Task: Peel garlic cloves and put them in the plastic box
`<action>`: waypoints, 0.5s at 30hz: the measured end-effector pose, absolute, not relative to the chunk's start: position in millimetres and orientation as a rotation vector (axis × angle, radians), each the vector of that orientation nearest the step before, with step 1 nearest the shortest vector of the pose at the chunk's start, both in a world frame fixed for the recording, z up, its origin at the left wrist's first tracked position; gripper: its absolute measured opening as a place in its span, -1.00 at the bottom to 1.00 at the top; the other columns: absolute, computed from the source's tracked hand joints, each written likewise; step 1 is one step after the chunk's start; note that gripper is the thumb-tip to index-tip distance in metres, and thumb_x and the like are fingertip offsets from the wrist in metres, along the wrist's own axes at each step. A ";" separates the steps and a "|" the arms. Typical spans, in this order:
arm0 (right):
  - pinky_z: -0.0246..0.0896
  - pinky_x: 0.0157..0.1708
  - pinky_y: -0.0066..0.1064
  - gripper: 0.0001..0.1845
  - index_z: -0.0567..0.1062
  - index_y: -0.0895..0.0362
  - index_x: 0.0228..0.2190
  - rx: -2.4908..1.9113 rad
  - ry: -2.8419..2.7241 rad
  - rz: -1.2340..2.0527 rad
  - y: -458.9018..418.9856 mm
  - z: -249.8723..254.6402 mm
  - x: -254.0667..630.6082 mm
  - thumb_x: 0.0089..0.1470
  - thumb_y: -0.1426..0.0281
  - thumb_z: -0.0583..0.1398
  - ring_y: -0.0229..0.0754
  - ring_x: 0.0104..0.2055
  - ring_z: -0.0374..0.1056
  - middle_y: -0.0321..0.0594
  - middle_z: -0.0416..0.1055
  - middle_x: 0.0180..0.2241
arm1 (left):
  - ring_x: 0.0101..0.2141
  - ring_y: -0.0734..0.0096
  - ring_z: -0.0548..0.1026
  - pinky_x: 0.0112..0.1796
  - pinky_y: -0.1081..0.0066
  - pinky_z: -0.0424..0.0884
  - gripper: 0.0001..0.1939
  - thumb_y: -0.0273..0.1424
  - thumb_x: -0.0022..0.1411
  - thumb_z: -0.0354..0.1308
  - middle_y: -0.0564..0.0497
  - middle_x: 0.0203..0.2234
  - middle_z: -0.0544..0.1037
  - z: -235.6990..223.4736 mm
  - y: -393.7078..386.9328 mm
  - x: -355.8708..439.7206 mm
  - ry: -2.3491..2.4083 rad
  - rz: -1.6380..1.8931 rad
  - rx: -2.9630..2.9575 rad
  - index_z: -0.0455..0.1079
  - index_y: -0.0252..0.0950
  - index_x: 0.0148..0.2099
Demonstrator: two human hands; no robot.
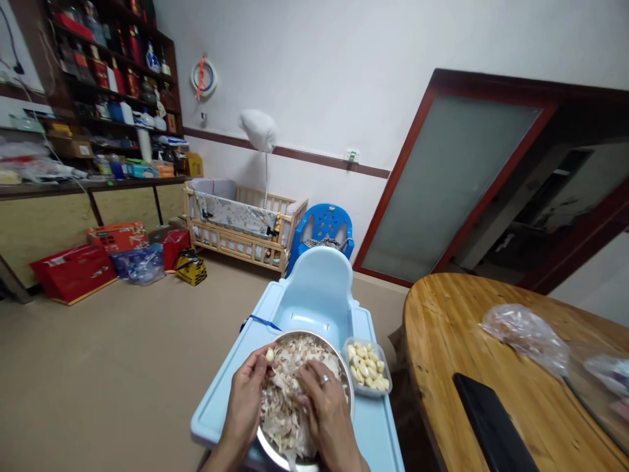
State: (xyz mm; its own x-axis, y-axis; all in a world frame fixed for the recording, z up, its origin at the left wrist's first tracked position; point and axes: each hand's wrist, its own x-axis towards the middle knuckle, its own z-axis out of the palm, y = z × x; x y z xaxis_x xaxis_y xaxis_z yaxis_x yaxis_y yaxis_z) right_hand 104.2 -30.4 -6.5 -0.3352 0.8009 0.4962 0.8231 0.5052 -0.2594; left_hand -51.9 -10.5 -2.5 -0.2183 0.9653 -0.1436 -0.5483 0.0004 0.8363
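Pale walls (319, 59) are rising behind the work, and a tan floor (132, 367) is stretching out to the left. Dark shelves (168, 46) are carrying bottles and boxes, while a wooden crib (240, 252) is standing against the wall beside a blue plastic chair (330, 219). Red bags (73, 274) are sitting on the floor near the cabinets. Frosted glass (432, 183) is filling a red-framed door farther right.

Closer in, a light-blue high chair (319, 282) is facing the person, and its tray (221, 401) is supporting a round metal bowl (269, 451). Papery garlic skins (285, 423) are heaping up inside the bowl. The left hand (247, 390) is hovering at the bowl's left rim, its grip pinching a pale garlic clove (270, 354) between thumb and forefinger. The right hand (329, 400) (a ring (325, 379) is shining on one finger) is reaching over the bowl with its fingers bending down among the skins; whether that grip is pinching anything, I am not able to tell.

Just right of the bowl, a clear plastic container (377, 393) is resting on the tray, and peeled cloves (366, 367) are filling it. Beyond the tray's right side, a wooden counter (442, 328) is holding a crumpled plastic bag (525, 333) and a flat black object (494, 423).
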 end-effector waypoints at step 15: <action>0.15 0.01 -0.06 -0.32 0.39 0.11 -0.02 -1.416 -2.384 0.098 -35.2 -9.2 89.0 -0.23 0.74 0.05 0.03 0.14 0.13 -0.06 0.26 0.07 | -0.16 0.09 0.46 -0.06 0.23 0.26 -0.63 -0.13 0.02 0.16 -0.11 -0.28 0.59 -19.1 0.0 -40.3 1.096 1.520 1.129 0.52 -0.33 -0.28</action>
